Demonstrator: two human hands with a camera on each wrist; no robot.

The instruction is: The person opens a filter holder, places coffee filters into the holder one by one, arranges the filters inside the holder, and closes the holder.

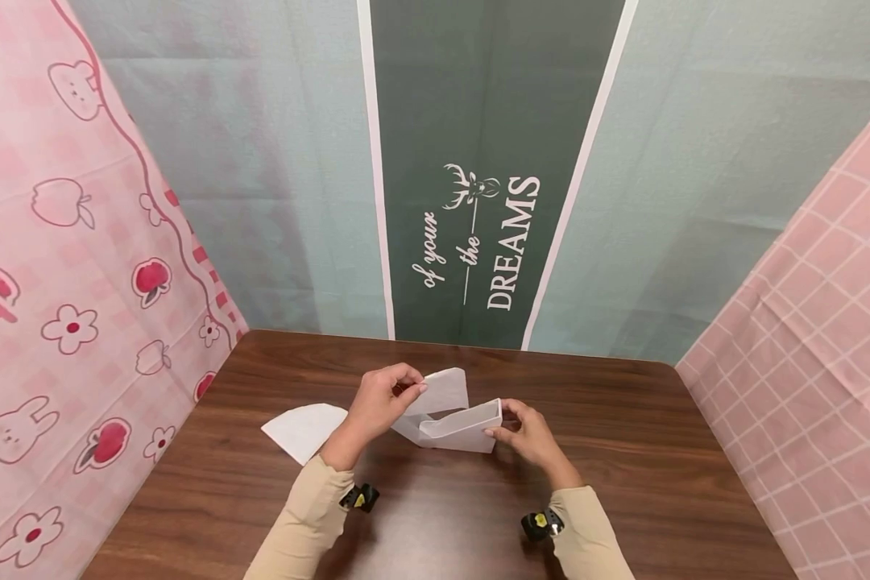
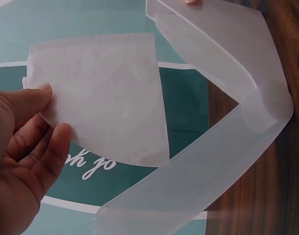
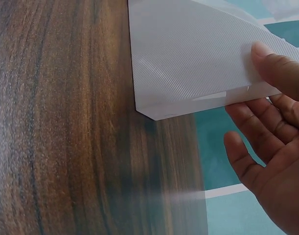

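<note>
A white paper coffee filter [image 2: 105,103] with a crimped edge is upright in the left wrist view. My left hand [image 1: 380,399] pinches it at one side between thumb and fingertips. To its right, my right hand [image 1: 529,439] grips the end of a white plastic box [image 1: 464,435], thumb on the ribbed face [image 3: 188,54] and fingers beneath the edge. The box lies on its side with its translucent hinged lid [image 2: 188,171] swung out towards the left. The filter is held over the lid, outside the box's opening.
Left of the left wrist lies a white fan-shaped paper filter [image 1: 304,431], partly hidden by that hand. Everything is on a brown wooden table [image 1: 623,483]. A green curtain [image 1: 493,97] hangs behind it, with pink patterned cloths at both sides.
</note>
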